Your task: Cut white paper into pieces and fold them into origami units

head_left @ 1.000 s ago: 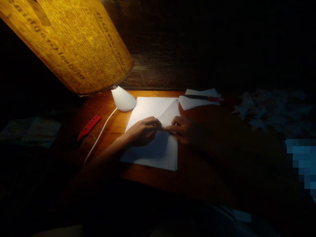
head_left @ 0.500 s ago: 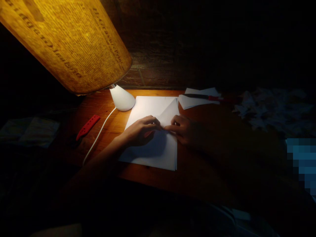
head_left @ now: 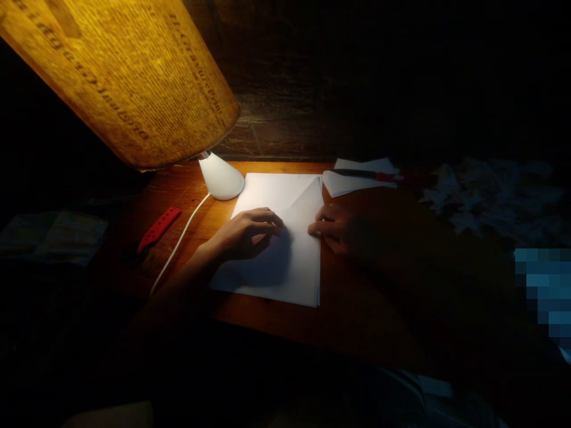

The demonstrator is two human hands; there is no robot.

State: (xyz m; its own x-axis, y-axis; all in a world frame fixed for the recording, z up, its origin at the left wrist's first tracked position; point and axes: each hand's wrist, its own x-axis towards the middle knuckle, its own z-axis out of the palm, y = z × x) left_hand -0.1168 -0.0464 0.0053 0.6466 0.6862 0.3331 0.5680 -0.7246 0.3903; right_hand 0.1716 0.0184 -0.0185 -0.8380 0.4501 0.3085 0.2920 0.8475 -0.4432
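Observation:
A stack of white paper [head_left: 267, 279] lies on the wooden table, and its top sheet [head_left: 307, 196] has a flap folded to a point near the upper right corner. My left hand [head_left: 250, 232] rests over the middle of the stack, fingers loosely bent and thumb apart, fingertips touching the paper. At the right edge, my right hand [head_left: 332, 229] has its fingers curled and pressed together on the end of the fold line. Dim light hides part of the right hand and its forearm.
A lit lamp with a printed yellow shade [head_left: 147, 77] and white base [head_left: 220, 178] stands at left, its cord [head_left: 178, 244] running forward. A red-handled tool [head_left: 159, 227] lies beside it. Smaller papers [head_left: 343, 185] and a black-and-red tool [head_left: 361, 174] lie behind; folded paper pieces [head_left: 468, 196] are piled at right.
My hands have moved apart along the fold line, the right one sliding right to the paper's edge and the left one shifting slightly left.

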